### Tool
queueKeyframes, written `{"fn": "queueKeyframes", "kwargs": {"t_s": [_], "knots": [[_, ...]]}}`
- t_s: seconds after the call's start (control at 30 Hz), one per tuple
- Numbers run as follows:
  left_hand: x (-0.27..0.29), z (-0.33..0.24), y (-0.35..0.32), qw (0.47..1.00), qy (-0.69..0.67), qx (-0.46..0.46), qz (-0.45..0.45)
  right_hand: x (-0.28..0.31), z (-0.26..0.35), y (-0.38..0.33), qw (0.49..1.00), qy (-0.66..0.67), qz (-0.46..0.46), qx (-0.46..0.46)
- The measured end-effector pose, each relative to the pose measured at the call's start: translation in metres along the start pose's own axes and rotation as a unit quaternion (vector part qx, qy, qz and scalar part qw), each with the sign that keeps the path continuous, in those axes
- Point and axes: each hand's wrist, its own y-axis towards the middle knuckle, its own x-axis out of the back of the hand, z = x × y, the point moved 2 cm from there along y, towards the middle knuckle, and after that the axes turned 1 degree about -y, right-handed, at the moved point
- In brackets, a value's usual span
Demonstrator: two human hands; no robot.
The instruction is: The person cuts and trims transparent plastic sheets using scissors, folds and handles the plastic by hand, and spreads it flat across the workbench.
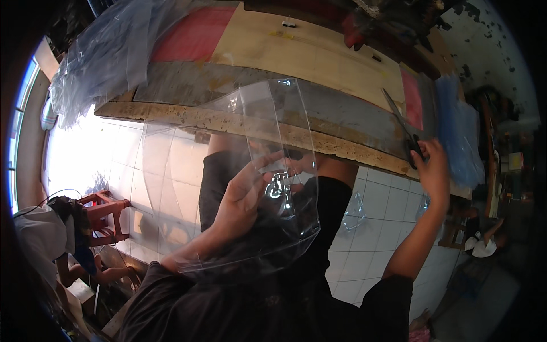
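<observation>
In front of my body, over my lap, my left hand (pixel 242 196) has its fingers curled on a clear plastic piece (pixel 188 188). The piece looks like a folded bag or cover, with glossy creases and a stiff-looking edge on its right side. Its upper part overlaps the front edge of the table. At the right end of that edge, my right hand (pixel 434 168) grips the dark handles of a pair of scissors (pixel 400 115). The blades lie over the table top and point away to the upper left. Plastic film partly veils my left fingers.
The worn table (pixel 188 77) carries yellow and red panels. Clear plastic sheets (pixel 102 74) are heaped at its left end, and a bluish stack (pixel 462 134) is at its right. A plastic scrap (pixel 354 211) lies on the tiled floor. A red stool (pixel 105 214) and other people are nearby.
</observation>
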Motion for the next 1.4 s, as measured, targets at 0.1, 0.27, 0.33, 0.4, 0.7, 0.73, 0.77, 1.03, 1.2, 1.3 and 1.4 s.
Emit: {"fn": "queueKeyframes", "kwargs": {"t_s": [0.1,0.27,0.33,0.4,0.7,0.73,0.77,1.03,1.2,1.3,1.4], "knots": [[0.014,0.013,0.006,0.999,0.037,-0.017,0.009,0.004,0.028,-0.03,0.996,0.078,0.015,-0.043],[0.01,0.008,0.01,0.999,-0.04,0.026,-0.019,-0.038,0.058,-0.103,0.871,0.476,0.125,0.003],[0.011,0.004,0.01,0.998,-0.059,0.026,-0.012,-0.064,0.075,-0.119,0.84,0.518,0.163,-0.013],[0.011,0.002,0.012,0.992,-0.107,0.059,-0.015,-0.086,0.072,-0.135,0.826,0.524,0.203,0.026],[0.006,0.0,0.01,0.995,-0.083,0.044,0.013,-0.102,0.102,-0.15,0.862,0.459,0.207,0.064],[0.005,0.001,0.009,0.995,-0.083,0.046,0.013,-0.1,0.104,-0.149,0.861,0.459,0.208,0.062],[0.004,0.0,0.008,0.995,-0.08,0.051,0.012,-0.099,0.104,-0.149,0.877,0.436,0.193,0.062],[0.001,0.004,0.005,0.997,-0.055,0.052,-0.005,-0.084,0.111,-0.14,0.924,0.351,0.135,0.072],[0.005,0.012,0.005,0.993,-0.059,0.099,-0.029,-0.083,0.108,-0.134,0.93,0.32,0.158,0.089],[0.003,0.013,0.005,0.992,-0.06,0.103,-0.042,-0.084,0.115,-0.137,0.928,0.339,0.137,0.069],[0.003,0.014,0.004,0.993,-0.082,0.081,-0.03,-0.086,0.119,-0.14,0.933,0.329,0.134,0.06]]}}
